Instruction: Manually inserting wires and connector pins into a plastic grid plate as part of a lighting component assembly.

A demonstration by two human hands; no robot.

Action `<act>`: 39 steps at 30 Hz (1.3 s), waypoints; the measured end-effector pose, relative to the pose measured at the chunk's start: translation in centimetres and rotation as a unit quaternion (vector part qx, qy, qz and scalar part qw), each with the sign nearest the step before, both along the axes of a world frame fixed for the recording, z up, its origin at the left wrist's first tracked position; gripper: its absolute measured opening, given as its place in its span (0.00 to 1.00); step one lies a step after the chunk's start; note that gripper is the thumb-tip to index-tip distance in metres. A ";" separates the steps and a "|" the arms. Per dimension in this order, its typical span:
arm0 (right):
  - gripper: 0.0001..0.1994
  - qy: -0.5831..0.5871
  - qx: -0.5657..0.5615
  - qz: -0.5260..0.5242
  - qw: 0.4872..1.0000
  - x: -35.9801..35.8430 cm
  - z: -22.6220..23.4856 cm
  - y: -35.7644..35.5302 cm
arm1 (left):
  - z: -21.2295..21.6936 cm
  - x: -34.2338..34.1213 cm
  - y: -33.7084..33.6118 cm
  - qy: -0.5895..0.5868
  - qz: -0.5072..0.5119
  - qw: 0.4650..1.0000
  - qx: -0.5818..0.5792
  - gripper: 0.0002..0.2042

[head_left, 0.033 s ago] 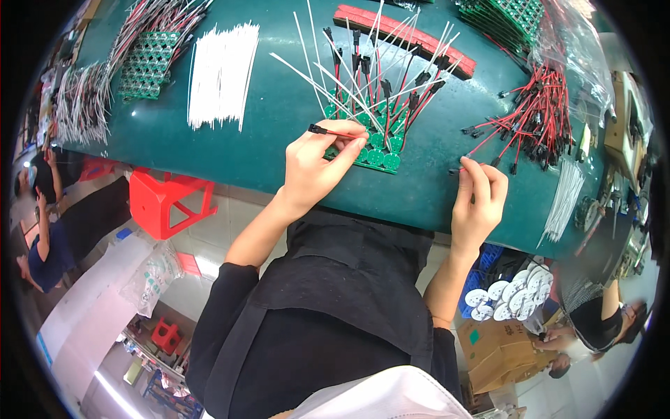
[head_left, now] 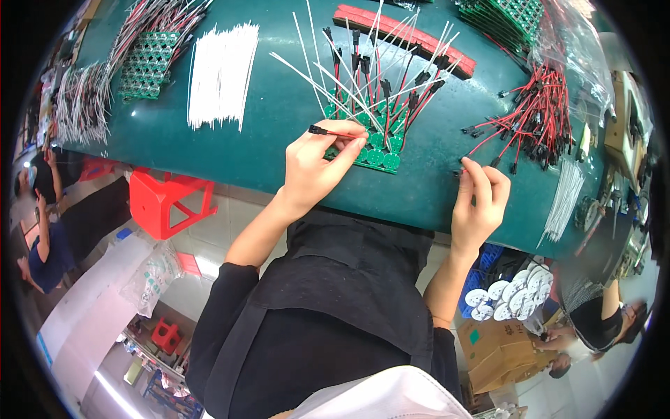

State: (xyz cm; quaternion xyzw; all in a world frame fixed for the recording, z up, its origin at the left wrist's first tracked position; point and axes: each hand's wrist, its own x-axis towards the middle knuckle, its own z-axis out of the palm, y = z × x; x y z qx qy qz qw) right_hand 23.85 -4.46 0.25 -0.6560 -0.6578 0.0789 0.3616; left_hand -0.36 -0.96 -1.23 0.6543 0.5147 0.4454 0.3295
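Pinched in my left hand [head_left: 312, 165] is a red-and-black wire lead [head_left: 342, 133], its black plug sticking out to the left. That hand rests at the near left part of a green circuit board panel [head_left: 380, 158], made of round boards. From the panel rise several wire leads with black plugs [head_left: 386, 89] and thin white wires [head_left: 304, 72]. My right hand [head_left: 480, 199] is at the table's near edge, thumb and fingers closed together. A small dark piece shows at its fingertips, too small to name. One lead from the pile of red-and-black leads [head_left: 541, 108] reaches toward those fingers.
A bundle of white wires [head_left: 222, 78] lies left of the panel, and a red strip [head_left: 412, 43] behind it. Wired boards [head_left: 148, 64] lie far left; stacked boards [head_left: 504, 22] stand far right. A red stool [head_left: 155, 204] is below the table edge. Other people are at both sides.
The small dark piece at my right fingertips has shifted slightly toward the fingers. My left hand and the panel look the same.
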 end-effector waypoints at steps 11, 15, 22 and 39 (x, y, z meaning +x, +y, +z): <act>0.05 0.216 0.085 -0.011 0.973 -0.1 -0.5 -1.1 | -0.3 0.3 -0.3 0.067 0.012 0.995 0.077 0.06; 0.07 0.200 0.050 -0.028 0.978 -0.9 -0.1 -1.7 | -0.3 0.3 -0.4 0.103 0.017 0.988 0.112 0.07; 0.03 0.272 0.018 0.016 0.962 -1.5 0.0 -1.6 | -0.2 0.5 -0.1 0.118 -0.005 0.984 0.136 0.10; 0.06 0.288 -0.007 0.177 0.941 -5.2 1.6 0.8 | 4.0 0.3 -1.3 -0.040 -0.198 0.976 -0.079 0.11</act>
